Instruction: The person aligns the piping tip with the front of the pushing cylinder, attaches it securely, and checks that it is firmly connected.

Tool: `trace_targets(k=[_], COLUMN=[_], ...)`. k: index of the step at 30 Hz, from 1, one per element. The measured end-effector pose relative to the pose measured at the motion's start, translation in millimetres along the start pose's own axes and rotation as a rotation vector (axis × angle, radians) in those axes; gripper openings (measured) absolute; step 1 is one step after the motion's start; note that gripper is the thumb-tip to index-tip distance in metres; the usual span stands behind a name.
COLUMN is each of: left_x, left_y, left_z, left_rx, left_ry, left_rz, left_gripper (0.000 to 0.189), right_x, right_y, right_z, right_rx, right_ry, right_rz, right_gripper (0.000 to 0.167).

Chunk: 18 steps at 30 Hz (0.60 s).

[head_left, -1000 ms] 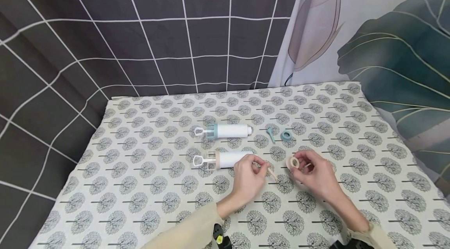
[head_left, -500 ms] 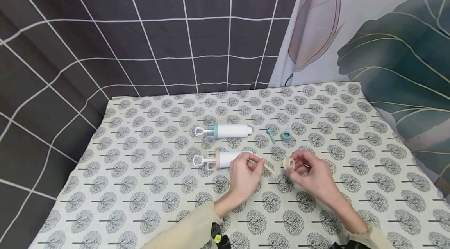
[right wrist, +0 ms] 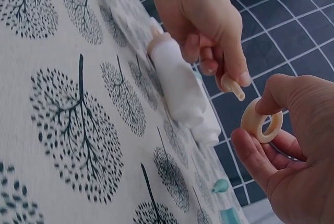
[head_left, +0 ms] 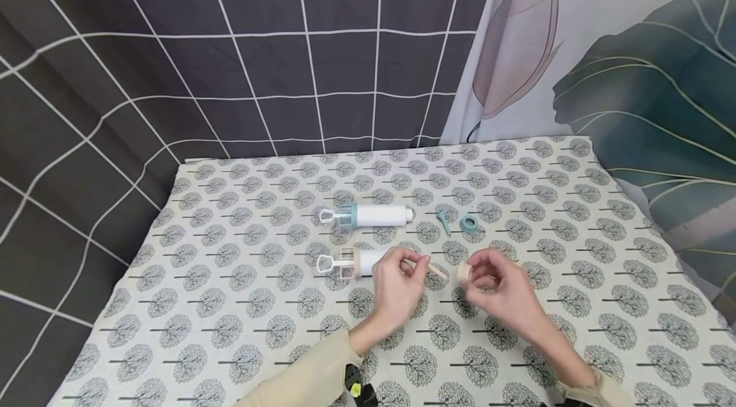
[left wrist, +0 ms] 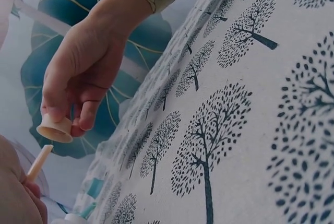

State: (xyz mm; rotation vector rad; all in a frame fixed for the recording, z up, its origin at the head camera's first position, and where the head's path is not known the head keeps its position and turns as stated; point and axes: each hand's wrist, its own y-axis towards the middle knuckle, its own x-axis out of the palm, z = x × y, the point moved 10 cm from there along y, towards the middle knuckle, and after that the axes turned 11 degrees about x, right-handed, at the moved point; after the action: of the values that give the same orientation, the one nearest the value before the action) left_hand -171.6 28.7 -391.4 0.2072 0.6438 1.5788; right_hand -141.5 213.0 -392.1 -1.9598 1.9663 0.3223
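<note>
Between thumb and fingertips, my left hand (head_left: pixel 397 285) pinches a slim beige nozzle (head_left: pixel 438 272), its narrow end pointing right. My right hand (head_left: pixel 505 285) grips a beige ring-shaped cap (head_left: pixel 463 272) by its edge; the right wrist view shows the cap's (right wrist: pixel 252 122) round hole. A small gap separates nozzle (left wrist: pixel 39 163) and cap in the left wrist view. Behind my left hand lies a white plunger-type syringe (head_left: pixel 370 261) with a beige collar and a loop handle, its right end hidden by the hand in the head view.
A matching white syringe (head_left: pixel 381 215) with a teal collar lies farther back on the tree-print tablecloth (head_left: pixel 259 330). To its right are a teal nozzle (head_left: pixel 443 223) and a teal ring cap (head_left: pixel 468 223). A dark grid-pattern curtain (head_left: pixel 264 62) hangs behind the table.
The right hand has shifted left, bringing the beige cap closer to the nozzle and turning its hole away from the head view. The left hand has moved slightly left; the nozzle's tip has risen.
</note>
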Motion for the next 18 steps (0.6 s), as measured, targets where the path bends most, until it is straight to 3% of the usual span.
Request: trace_targets(k=[10,18], left_x=[-8.8,-13.4], left_y=[1.2,-0.1], left_z=[2.5,1.7], left_rx=[0.032,0.029], left_ry=[0.008,0.027], left_rz=[0.051,0.075], left_gripper=[0.009,0.009], right_x=[13.8,22.2], right_y=[1.2,5.7], right_z=[-2.9,-3.0], right_rx=[0.012,0.018], right_ry=[0.069,0.056], right_rz=[-0.048,-0.057], right_gripper=[0.039,0.039])
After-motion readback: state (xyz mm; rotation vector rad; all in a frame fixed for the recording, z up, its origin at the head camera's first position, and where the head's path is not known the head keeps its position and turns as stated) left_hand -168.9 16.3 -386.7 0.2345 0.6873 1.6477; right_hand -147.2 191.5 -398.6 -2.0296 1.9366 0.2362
